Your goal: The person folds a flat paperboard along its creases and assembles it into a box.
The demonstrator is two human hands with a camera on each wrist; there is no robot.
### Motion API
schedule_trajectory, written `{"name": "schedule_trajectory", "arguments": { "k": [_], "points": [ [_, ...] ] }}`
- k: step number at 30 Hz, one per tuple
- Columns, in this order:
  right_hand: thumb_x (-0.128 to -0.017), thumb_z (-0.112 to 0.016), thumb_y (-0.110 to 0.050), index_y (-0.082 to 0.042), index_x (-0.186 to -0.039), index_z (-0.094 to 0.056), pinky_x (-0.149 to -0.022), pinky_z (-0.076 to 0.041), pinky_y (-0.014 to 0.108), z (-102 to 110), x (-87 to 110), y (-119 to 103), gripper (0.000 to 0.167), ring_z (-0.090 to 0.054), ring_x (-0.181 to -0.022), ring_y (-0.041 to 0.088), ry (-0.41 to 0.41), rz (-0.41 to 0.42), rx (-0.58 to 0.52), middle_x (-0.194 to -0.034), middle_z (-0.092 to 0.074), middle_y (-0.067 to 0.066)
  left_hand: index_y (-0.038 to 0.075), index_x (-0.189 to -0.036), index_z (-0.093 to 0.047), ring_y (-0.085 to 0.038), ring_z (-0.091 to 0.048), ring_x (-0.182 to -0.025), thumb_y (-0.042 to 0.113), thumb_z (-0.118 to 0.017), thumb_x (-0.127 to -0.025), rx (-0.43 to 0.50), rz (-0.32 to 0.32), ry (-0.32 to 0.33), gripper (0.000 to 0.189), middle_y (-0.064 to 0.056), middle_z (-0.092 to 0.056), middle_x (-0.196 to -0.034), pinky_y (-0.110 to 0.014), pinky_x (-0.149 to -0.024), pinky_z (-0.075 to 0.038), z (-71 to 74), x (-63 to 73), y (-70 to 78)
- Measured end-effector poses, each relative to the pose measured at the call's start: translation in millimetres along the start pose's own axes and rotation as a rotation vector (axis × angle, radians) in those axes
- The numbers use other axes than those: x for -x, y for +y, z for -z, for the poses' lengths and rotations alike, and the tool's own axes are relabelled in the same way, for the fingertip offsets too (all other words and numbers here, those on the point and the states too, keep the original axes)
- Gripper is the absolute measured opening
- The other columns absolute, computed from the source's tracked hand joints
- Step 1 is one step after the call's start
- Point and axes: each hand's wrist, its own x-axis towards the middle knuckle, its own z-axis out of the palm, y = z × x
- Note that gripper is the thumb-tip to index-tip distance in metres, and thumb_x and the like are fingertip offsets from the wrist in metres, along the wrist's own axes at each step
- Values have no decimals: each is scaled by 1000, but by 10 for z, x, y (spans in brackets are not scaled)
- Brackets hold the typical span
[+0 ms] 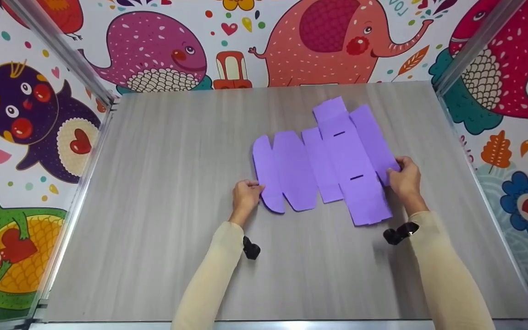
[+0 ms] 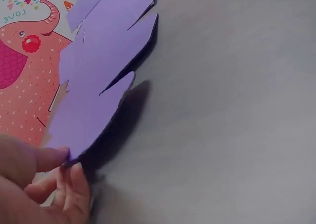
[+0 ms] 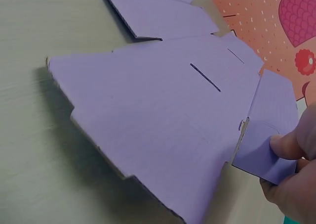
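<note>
Centrally, between the two hands, I located the purple cardboard sheet, spread out as one connected blank. The left hand pinched the rounded end panel at its outer edge, thumb above and fingers beneath. The right hand gripped the near end of the side flap, thumb pressed on the upper face and fingertips under the edge. Two dark slits lay in the broad panel to the left of the right hand. Through the left wrist view I noted a shadow under the edge just beyond the fingers, indicating that this end stood clear of the table.

I identified these hazards. Unequal lift by the two hands could have twisted the sheet and put a stray bend across a panel. Outward tension could have torn the crease beside the right thumb, where the right wrist view showed a rough spot. Because the left hand held only a narrow margin, a slack pinch could have released the panel.

Below each hand I noted a black wrist camera and a pale sleeve. Beyond both hands, past the table's far edge, stood the patterned wall.
</note>
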Motion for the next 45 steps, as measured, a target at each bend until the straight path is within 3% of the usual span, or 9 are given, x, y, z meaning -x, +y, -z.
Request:
{"name": "schedule_trajectory", "arguments": {
  "k": [6,11,15,18,26,34,45],
  "points": [
    [-93,-52,1,12,-131,-53,-106,-44,42,41,-40,-162,39,-57,-123,37,15,60,19,-135,-59,30,1,-101,-75,-5,-52,-49,17,-71,-91,11,2,-26,19,-10,-76,-87,-17,-48,-44,6,74,-37],
    [-93,-52,1,9,-131,-56,-102,-45,39,83,-77,-294,39,-58,-122,35,19,88,44,-134,-61,27,3,-95,-77,-7,-57,-56,17,-71,-92,33,39,-61,16,-5,-71,-77,-17,-48,-47,2,139,-45],
    [-93,-51,2,7,-128,-58,-96,-45,32,97,-102,-408,37,-59,-118,32,11,119,50,-130,-64,25,0,-96,-76,-9,-61,-60,13,-70,-92,120,88,-111,15,-4,-68,-74,-21,-52,-55,6,190,-67],
    [-92,-49,3,7,-126,-58,-95,-46,33,99,-124,-489,36,-59,-115,32,5,157,56,-127,-64,26,-4,-98,-74,-9,-63,-58,9,-68,-92,203,97,-154,16,-4,-66,-72,-25,-56,-59,8,207,-98],
    [-93,-46,5,8,-125,-58,-103,-47,46,113,-172,-677,34,-60,-117,36,-15,244,89,-127,-64,28,-9,-103,-69,-13,-71,-61,8,-65,-95,329,112,-241,19,-8,-71,-75,-28,-64,-62,-5,278,-147],
    [-92,-45,9,7,-123,-59,-104,-48,49,33,-202,-956,34,-60,-122,38,-41,330,100,-128,-64,28,-10,-100,-71,-18,-75,-65,7,-66,-94,338,139,-295,19,-15,-76,-78,-28,-63,-62,-74,461,-241],
    [-89,-44,12,5,-122,-61,-99,-49,49,-129,-219,-1299,38,-61,-111,36,-68,416,118,-122,-65,26,-10,-99,-71,-23,-77,-69,8,-68,-93,362,180,-330,19,-21,-77,-85,-31,-65,-62,-113,643,-281]
  ]
}}
